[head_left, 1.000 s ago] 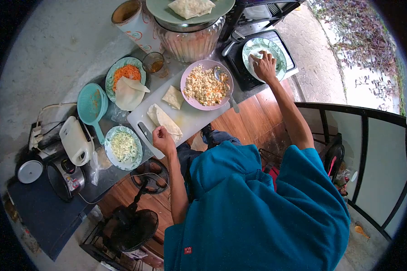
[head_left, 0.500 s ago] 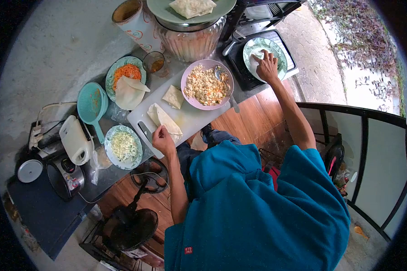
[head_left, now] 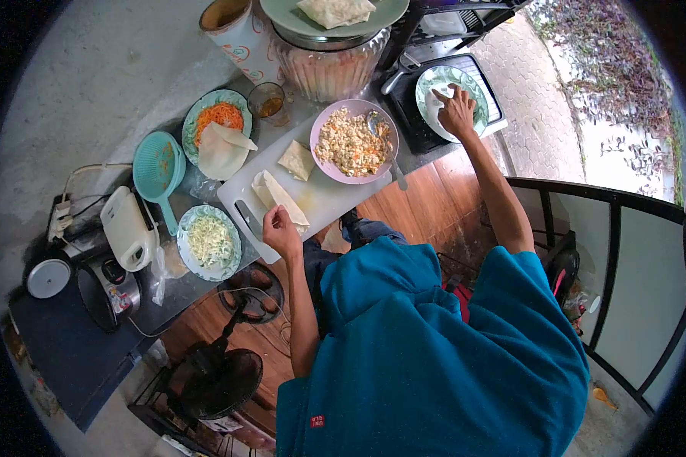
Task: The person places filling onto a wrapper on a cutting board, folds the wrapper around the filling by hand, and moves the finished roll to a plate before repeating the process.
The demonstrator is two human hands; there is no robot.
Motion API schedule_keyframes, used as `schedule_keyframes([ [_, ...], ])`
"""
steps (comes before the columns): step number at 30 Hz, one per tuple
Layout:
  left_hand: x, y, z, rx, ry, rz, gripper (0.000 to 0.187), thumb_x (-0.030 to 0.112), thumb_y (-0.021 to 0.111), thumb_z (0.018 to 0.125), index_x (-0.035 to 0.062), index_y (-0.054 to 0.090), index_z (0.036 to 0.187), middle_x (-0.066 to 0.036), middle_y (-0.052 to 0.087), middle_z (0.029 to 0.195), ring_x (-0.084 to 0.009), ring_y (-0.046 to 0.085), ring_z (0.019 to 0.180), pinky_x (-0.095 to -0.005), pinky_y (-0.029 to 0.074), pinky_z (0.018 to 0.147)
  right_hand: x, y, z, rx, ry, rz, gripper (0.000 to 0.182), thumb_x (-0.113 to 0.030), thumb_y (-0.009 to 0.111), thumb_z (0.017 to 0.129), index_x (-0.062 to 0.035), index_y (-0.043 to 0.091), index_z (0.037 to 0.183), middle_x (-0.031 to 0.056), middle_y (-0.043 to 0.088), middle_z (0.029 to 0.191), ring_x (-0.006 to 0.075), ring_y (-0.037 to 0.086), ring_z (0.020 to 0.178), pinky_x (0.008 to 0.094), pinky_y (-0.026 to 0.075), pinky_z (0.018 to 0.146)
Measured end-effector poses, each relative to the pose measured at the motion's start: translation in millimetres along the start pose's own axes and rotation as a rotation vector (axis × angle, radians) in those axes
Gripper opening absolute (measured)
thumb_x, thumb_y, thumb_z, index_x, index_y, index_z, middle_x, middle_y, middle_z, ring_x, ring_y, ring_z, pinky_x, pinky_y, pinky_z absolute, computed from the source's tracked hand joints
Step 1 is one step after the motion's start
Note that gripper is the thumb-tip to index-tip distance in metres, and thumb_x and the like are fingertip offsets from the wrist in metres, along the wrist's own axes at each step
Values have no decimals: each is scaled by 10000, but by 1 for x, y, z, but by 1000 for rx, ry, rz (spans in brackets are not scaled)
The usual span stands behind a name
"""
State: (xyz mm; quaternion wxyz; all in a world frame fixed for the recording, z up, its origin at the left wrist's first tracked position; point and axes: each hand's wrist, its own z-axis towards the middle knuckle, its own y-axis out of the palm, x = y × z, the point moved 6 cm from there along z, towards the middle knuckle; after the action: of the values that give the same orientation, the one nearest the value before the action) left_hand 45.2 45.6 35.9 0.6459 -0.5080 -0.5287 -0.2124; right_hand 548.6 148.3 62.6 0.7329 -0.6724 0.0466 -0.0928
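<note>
A folded spring roll wrapper [head_left: 270, 192] lies on the white cutting board [head_left: 245, 177]. The curled fingers of my left hand [head_left: 283, 234] are closed at the wrapper's near end, pinching its edge. My right hand [head_left: 456, 116] reaches over a green-patterned plate [head_left: 476, 95], fingers apart, with the index fingertip at something white on it. A finished square parcel [head_left: 297, 160] rests on the board. Beside it stands a pink bowl [head_left: 319, 158] of crumbly filling [head_left: 352, 143] with a spoon [head_left: 375, 122] in it.
Left of the board are plates of shredded carrot [head_left: 219, 116] and shredded cabbage [head_left: 210, 240], a loose wrapper [head_left: 222, 152], a glass [head_left: 268, 104] and a teal strainer [head_left: 158, 164]. Behind stands a large ribbed jar [head_left: 331, 68] under a plate with another parcel [head_left: 337, 11].
My view has shifted slightly. My right hand's fingers have moved a little over the plate, while my left hand stays at the folded wrapper.
</note>
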Motion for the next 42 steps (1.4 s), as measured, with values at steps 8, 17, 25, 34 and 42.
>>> schedule_keyframes([
  [8,-2,-6,-2,29,103,122,149,105,676,889,-5,686,989,-98,632,933,-211,594,805,-313,488,640,-6,-2,-4,-87,7,-38,506,-119,591,781,-299,674,1247,129,471,1360,326,423,1209,501,345,940],
  [17,-7,-16,-1,45,28,116,183,146,678,887,2,689,1000,-116,596,1167,-253,573,1051,-364,486,792,-1,3,-2,19,-37,21,299,-283,592,877,-323,727,1142,96,511,1321,324,456,1186,509,364,945],
  [25,-10,-13,-4,35,12,100,209,180,672,897,10,690,1017,-125,566,1279,-256,553,1132,-357,484,796,2,-1,-6,-10,-49,48,501,-98,576,704,-329,742,1117,78,483,1338,317,438,1194,506,343,957],
  [34,-4,-13,-3,59,163,180,139,117,694,865,11,691,955,-141,593,1112,-311,543,1067,-427,462,843,25,11,0,-132,172,310,414,-119,628,703,-366,760,1007,34,491,1340,330,401,1276,565,305,1044],
  [42,-2,-11,-17,92,102,124,97,58,685,846,13,685,933,-135,599,991,-312,545,953,-433,447,854,30,-1,6,-36,53,856,476,-35,560,667,-155,753,1085,123,646,1255,265,595,1123,393,417,1018],
])
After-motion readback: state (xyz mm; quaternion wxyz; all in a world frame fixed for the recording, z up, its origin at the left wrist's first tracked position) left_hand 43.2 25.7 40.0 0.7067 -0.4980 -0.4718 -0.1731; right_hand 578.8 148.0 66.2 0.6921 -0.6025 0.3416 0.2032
